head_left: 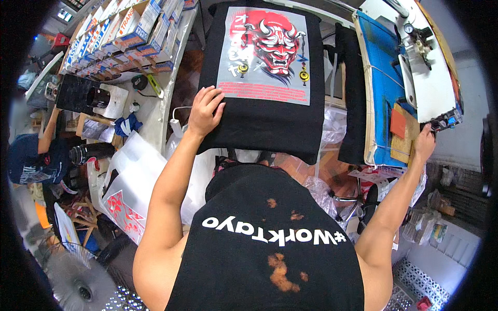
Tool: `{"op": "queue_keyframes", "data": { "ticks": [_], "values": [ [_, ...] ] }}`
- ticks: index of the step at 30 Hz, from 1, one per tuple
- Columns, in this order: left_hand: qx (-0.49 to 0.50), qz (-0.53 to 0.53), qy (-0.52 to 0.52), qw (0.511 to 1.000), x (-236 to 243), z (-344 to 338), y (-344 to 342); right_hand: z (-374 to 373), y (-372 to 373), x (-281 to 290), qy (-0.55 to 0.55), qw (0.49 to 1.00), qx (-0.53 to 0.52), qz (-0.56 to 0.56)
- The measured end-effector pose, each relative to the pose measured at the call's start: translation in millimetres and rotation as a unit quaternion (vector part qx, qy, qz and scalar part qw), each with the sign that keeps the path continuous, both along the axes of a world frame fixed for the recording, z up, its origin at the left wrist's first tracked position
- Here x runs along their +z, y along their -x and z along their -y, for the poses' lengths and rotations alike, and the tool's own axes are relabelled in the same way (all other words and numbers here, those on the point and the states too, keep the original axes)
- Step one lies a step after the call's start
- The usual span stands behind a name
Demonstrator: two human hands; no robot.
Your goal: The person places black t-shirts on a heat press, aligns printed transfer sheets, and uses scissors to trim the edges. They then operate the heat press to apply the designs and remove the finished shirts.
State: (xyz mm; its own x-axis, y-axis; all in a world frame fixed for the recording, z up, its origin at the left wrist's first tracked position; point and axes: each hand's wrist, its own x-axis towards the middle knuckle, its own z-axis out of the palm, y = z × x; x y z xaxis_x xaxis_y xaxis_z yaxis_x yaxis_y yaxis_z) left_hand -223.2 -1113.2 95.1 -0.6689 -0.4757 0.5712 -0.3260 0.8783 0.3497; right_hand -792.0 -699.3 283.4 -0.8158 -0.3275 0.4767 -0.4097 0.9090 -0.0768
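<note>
1. Two hands are out in front. The left hand (206,112) rests by the bottom left corner of the printed film sheet (267,54). Its fingers are loose and a bit bent, with the thumb held apart, so it is not wrapped round anything.
2. The right hand (425,142) is far off to the side. It looks closed on the edge of a black machine part (447,120), at the near end of the white press machine (433,85).
3. The film sheet lies flat on top of the black shirt (264,123), with a red horned mask on it. Black cloth shows on both sides and below it.
4. The film looks very light, thin and bendy. It shines, so it may be slippery and slide if bumped. A hard squeeze could leave a crease. The best place to hold it is by the plain edges or two corners, away from the mask.
5. The shirt looks soft and floppy, and heavier than the film. It could bunch up if one spot is pulled. The bottom hem is a good place to hold it, with one hand near each end.
6. The machine part looks hard and stiff, so a firm hold should suit it. Just left of the white machine is a blue pad (376,54).
</note>
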Motion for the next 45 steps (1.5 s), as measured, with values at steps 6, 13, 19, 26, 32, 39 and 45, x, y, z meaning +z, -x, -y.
{"op": "queue_keyframes", "data": {
  "ticks": [6,13,19,26,32,39,45],
  "values": [
    [-0.017,-0.020,0.015,1.000,6.1,-6.1,-4.1,26.7,-61.4,18.1,-0.023,0.999,0.038,-0.018],
    [0.038,0.037,-0.047,0.997,15.6,-2.2,6.9,106.4,-185.5,7.6,0.042,0.981,0.177,-0.074],
    [0.143,-0.040,-0.105,0.983,13.4,19.7,7.2,151.3,-271.1,27.9,0.117,0.955,0.229,-0.146],
    [0.263,-0.149,-0.248,0.920,-33.2,4.0,-91.2,224.1,-336.9,34.1,0.164,0.917,0.351,-0.092],
    [0.362,-0.122,-0.333,0.862,-74.4,-33.8,-158.4,272.7,-374.6,18.0,0.202,0.887,0.397,-0.126],
    [0.409,-0.160,-0.316,0.841,-90.9,-108.6,-229.4,284.3,-401.0,26.0,0.186,0.897,0.380,-0.132],
    [0.364,-0.088,-0.465,0.802,-96.8,-185.6,-206.0,205.7,-331.4,15.5,0.280,0.774,0.560,0.092]
  ]
}}
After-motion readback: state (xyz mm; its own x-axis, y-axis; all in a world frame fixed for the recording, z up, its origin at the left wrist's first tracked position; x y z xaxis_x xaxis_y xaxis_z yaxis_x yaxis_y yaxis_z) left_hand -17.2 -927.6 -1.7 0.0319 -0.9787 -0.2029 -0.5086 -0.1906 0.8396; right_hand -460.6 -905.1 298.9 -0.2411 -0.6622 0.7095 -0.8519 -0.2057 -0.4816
